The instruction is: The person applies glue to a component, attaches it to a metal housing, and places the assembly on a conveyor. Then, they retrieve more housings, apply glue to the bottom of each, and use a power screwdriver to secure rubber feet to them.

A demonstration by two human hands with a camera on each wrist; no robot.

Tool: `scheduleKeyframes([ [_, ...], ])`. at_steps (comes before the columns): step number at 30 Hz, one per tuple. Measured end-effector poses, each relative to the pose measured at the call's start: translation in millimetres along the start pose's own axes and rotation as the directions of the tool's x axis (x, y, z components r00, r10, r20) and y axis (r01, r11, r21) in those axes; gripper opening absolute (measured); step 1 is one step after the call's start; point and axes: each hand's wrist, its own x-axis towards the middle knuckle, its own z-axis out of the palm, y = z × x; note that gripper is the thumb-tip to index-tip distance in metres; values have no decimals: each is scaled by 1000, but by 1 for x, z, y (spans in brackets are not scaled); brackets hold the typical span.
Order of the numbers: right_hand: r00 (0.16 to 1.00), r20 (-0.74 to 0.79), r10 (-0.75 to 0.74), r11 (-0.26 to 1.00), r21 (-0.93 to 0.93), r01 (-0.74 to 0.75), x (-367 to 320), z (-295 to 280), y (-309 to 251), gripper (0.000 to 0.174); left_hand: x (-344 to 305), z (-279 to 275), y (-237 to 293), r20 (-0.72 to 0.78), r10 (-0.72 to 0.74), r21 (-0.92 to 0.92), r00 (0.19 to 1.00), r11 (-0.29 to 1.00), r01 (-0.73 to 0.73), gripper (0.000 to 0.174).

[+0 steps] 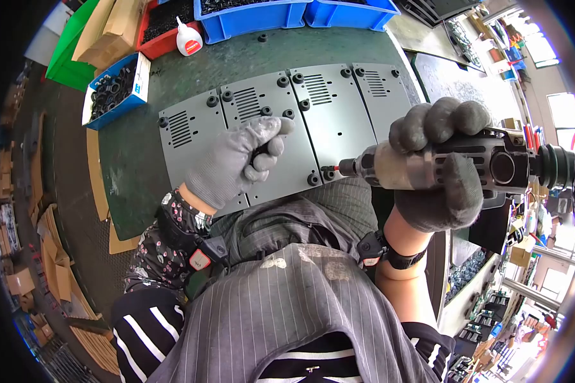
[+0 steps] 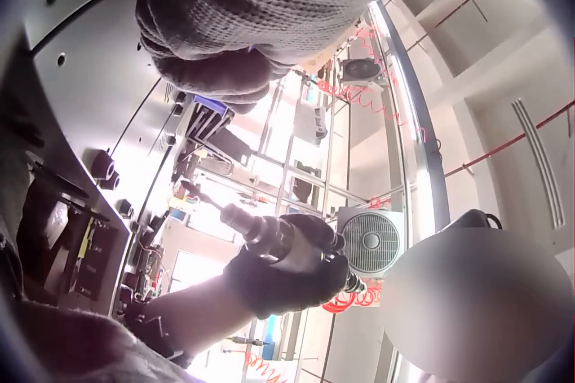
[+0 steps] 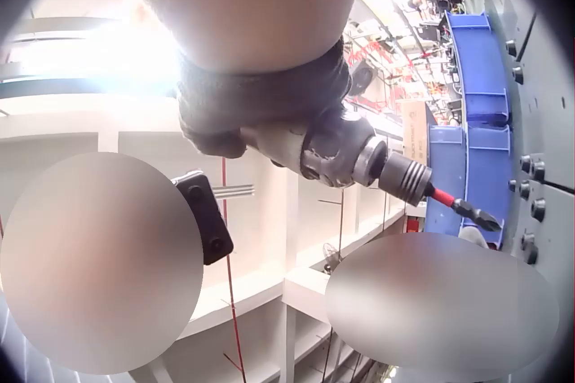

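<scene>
My gloved right hand (image 1: pixel 437 159) grips a power screwdriver (image 1: pixel 396 167) held sideways, its red-collared bit (image 3: pixel 463 210) pointing left. In the head view the bit tip overlaps a black rubber foot at a panel's near edge; in the right wrist view it stands off the panel face. My gloved left hand (image 1: pixel 239 159) has its fingers curled over the grey metal panels (image 1: pixel 335 137), with a small black part (image 1: pixel 260 150) showing between them; I cannot tell its exact kind. The left fingertips are near a rubber foot (image 1: pixel 289 113). The panels lie side by side, slotted, with several black feet on them.
Beyond the panels are blue bins (image 1: pixel 255 22), a red bin (image 1: pixel 156 45) and a white squeeze bottle (image 1: pixel 188 39). A blue box of black parts (image 1: pixel 116 92) stands at the left of the green table (image 1: pixel 124 185). One loose black foot (image 1: pixel 262 38) lies behind the panels.
</scene>
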Motion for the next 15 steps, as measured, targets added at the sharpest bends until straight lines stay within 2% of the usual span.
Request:
scheduleKeyframes([
  [1, 1000, 0, -4, 1000, 1, 4, -1, -1, 1, 43, 0, 4, -2, 1, 1, 4, 1000, 1000, -1, 28],
  [3, 992, -123, -24, 997, 67, 32, -1, 0, 2, 44, 1, 12, -6, -68, 16, 80, 998, 997, -11, 29],
  [5, 991, -123, -44, 997, 52, 51, 1, 2, 0, 43, 3, 15, -9, -79, 6, 80, 997, 997, 0, 28],
  [11, 970, -226, -92, 992, 59, 108, 3, 6, -1, 40, 6, 15, -23, -88, 100, 2, 991, 995, -101, 20],
  [15, 964, -248, -94, 993, 44, 108, 3, 9, 0, 41, 2, 19, -25, -83, 40, -25, 996, 999, -42, 22],
])
